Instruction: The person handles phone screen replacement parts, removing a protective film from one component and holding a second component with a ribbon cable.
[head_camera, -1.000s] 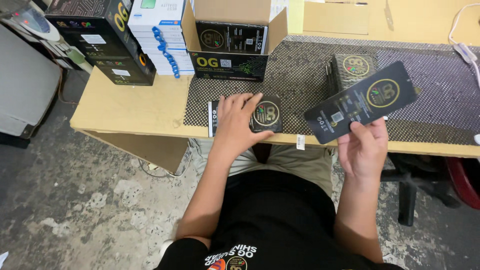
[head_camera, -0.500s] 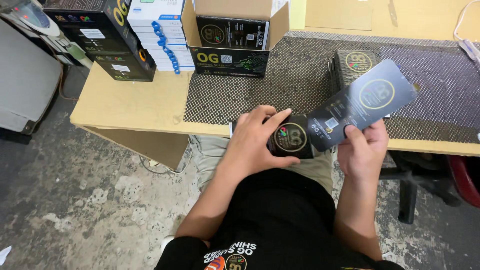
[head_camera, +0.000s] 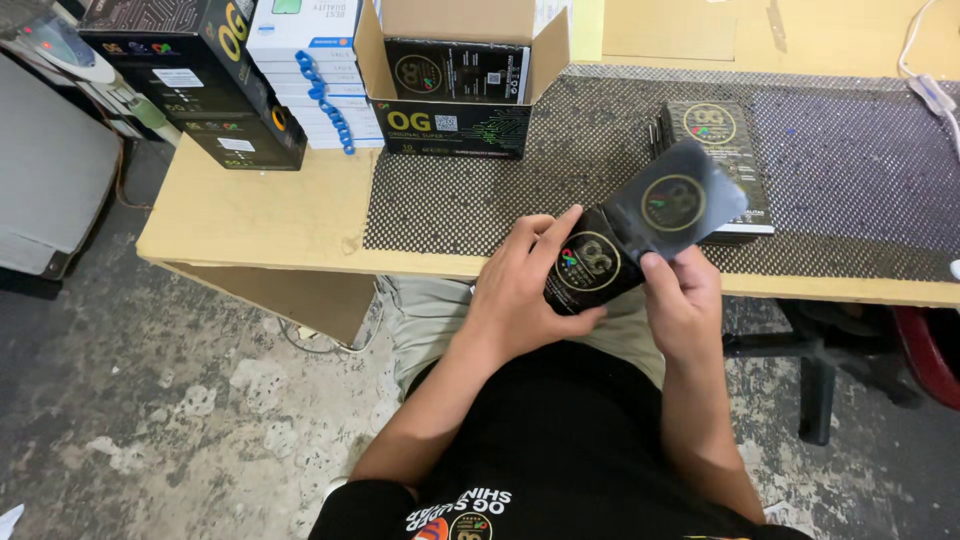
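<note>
Left hand: I see my left hand (head_camera: 520, 290) raised in front of the table edge, forearm slanting up from lower left, fingers curled around the small black box (head_camera: 590, 272), thumb along its near lower edge.
Right hand: my right hand (head_camera: 685, 300) is up beside it, forearm rising nearly straight, thumb and fingers pinching the lower corner of the dark sleeve (head_camera: 675, 203).
Small black box: held tilted just above my lap, at the near edge of the table (head_camera: 260, 215), its round gold emblem facing me, its upper end touching or entering the sleeve; I cannot tell which.
Dark sleeve: glossy, angled up to the right, partly over the stack behind it.
Stack of black packs: lies flat (head_camera: 735, 160) on the dotted mat (head_camera: 450, 190), just beyond my hands.
Open carton: sits (head_camera: 455, 70) at the far side of the mat, black packs standing inside.
White boxes: stacked (head_camera: 300, 70) left of the carton, next to large black boxes (head_camera: 200, 70).
</note>
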